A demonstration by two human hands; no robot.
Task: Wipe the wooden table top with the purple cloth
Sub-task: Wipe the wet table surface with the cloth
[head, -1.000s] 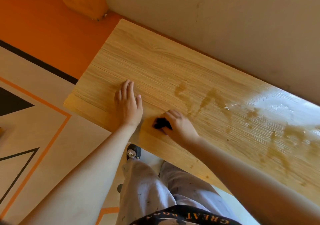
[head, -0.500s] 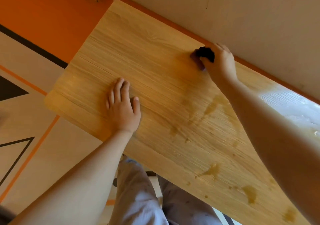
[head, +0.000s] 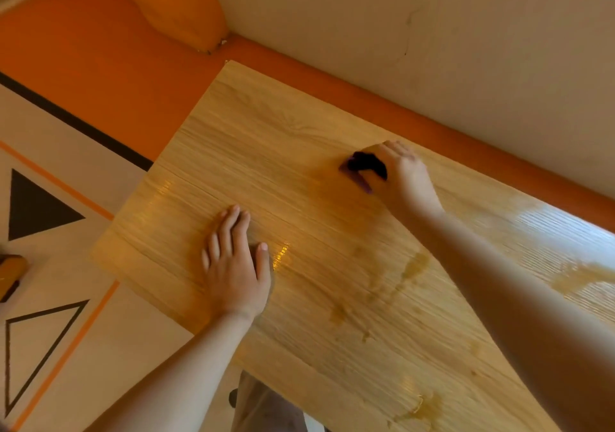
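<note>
The wooden table top [head: 299, 152] runs from the lower right up toward the wall, with wet brownish smears across its middle and right. My right hand [head: 404, 177] grips the purple cloth [head: 362, 167], a small dark bunched wad, and presses it on the wood near the table's far edge. Most of the cloth is hidden under the fingers. My left hand [head: 234, 265] lies flat on the table near its left front edge, fingers straight and together, holding nothing.
A pale wall [head: 432, 32] with an orange skirting [head: 466, 138] borders the table's far side. Orange and cream floor [head: 66, 198] with black triangles lies to the left. My trouser legs [head: 263, 408] show below the front edge.
My right hand swept the cloth from the near edge to the far edge by the wall, then drew it slightly back toward me. The left hand stayed flat in place.
</note>
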